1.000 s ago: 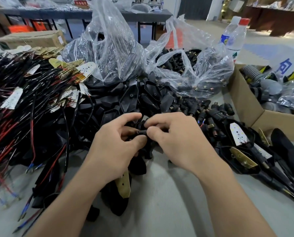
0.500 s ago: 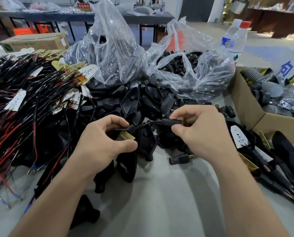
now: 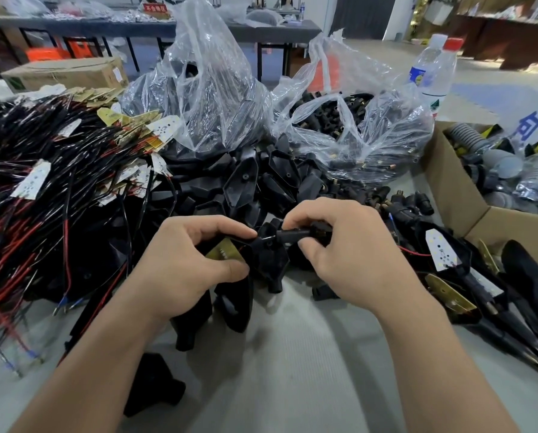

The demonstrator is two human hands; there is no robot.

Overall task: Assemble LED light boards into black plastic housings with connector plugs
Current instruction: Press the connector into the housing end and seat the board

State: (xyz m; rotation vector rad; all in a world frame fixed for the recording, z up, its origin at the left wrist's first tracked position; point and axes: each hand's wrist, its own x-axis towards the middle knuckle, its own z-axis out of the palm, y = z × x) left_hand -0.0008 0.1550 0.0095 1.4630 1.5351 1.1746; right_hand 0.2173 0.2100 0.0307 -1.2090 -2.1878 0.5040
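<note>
My left hand (image 3: 186,264) grips a black plastic housing (image 3: 269,254) together with a gold-backed LED board (image 3: 224,252) that sticks out by the thumb. My right hand (image 3: 352,245) pinches a black connector plug (image 3: 295,234) that points left at the housing's neck. A thin red wire runs from the board toward the housing. Whether the plug is seated in the housing I cannot tell. Both hands are above the grey table, in front of a heap of empty black housings (image 3: 245,182).
A tangle of red and black wired LED boards (image 3: 42,189) fills the left. Two clear bags (image 3: 205,98) of black parts and plugs (image 3: 348,126) stand behind. Finished units (image 3: 442,254) lie at right beside a cardboard box (image 3: 467,195). Water bottles (image 3: 433,70) stand at back right.
Both hands have drawn closer together. The right hand has brought the plug left up to the housing. The left hand has tilted the housing and board toward it.
</note>
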